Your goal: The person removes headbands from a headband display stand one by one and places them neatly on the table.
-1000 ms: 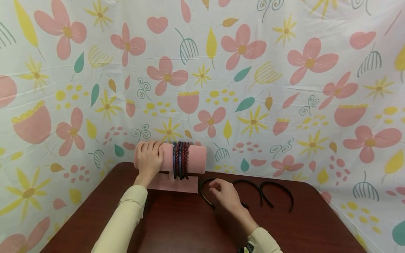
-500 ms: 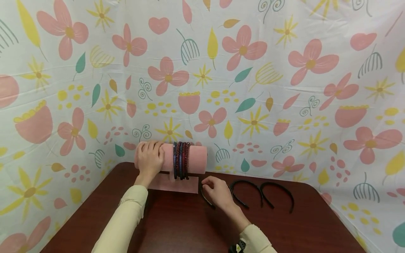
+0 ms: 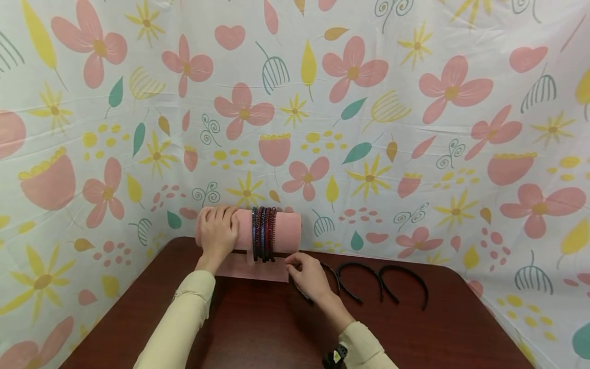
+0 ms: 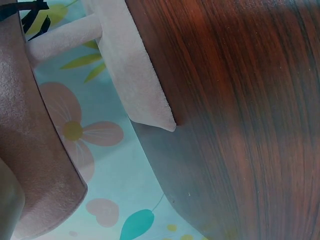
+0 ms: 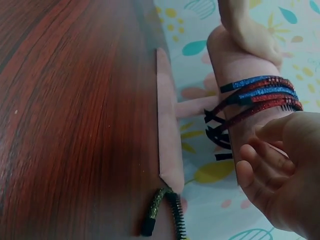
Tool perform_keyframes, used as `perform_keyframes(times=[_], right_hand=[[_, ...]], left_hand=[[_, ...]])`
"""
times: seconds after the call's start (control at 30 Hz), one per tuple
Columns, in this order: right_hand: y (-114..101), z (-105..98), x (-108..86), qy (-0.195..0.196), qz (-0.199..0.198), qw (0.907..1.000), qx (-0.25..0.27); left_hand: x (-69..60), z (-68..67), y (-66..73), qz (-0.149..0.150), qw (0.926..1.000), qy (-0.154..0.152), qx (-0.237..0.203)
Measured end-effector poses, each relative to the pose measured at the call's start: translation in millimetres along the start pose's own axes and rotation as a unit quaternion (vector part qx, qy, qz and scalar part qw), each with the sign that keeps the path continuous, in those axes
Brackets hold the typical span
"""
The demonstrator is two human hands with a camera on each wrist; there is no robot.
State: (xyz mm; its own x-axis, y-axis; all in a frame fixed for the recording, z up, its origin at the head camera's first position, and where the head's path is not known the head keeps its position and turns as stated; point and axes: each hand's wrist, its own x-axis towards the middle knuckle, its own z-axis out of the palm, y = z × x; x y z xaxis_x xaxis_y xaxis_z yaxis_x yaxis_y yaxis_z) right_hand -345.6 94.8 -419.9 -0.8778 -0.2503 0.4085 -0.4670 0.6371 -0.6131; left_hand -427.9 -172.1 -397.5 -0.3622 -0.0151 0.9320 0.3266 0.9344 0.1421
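Observation:
A pink plush headband stand [image 3: 288, 233], a horizontal roll on a flat base [image 3: 258, 271], stands at the table's back left. Several glittery blue, red and dark headbands [image 3: 264, 234] circle its roll. My left hand [image 3: 217, 230] grips the roll's left end, fingers curved over the top. In front of the base's right corner is my right hand [image 3: 310, 277], its fingers loosely curled. The right wrist view shows this hand [image 5: 285, 175] with nothing between thumb and fingers. Beneath it in the head view lies a headband [image 3: 301, 293]; its green-gold glitter and comb teeth [image 5: 176, 215] show in the right wrist view.
Two dark headbands, one in the middle [image 3: 359, 265] and one at the far right [image 3: 417, 279], lie on the brown table [image 3: 258, 333]. A floral cloth [image 3: 396, 123] hangs close behind the table and stand. A dark watch [image 3: 335, 356] is on the right wrist.
My right hand has moved left across the nearest headband, toward the stand's base. The left hand stays on the roll, and the headbands look unmoved.

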Motion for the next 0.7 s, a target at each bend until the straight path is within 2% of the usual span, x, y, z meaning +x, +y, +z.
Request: perform_keyframes(times=[0.23, 0.7], right_hand=[[-4.2, 6.2, 5.5, 0.001, -0.008, 0.9996, 0.025], [-12.8, 18.9, 12.7, -0.034, -0.006, 0.9974, 0.064]], left_hand=[[0.1, -1.9, 0.9, -0.004, 0.9999, -0.011, 0.002], [0.1, -1.3, 0.0, -0.003, 1.0000, -0.008, 0.004]])
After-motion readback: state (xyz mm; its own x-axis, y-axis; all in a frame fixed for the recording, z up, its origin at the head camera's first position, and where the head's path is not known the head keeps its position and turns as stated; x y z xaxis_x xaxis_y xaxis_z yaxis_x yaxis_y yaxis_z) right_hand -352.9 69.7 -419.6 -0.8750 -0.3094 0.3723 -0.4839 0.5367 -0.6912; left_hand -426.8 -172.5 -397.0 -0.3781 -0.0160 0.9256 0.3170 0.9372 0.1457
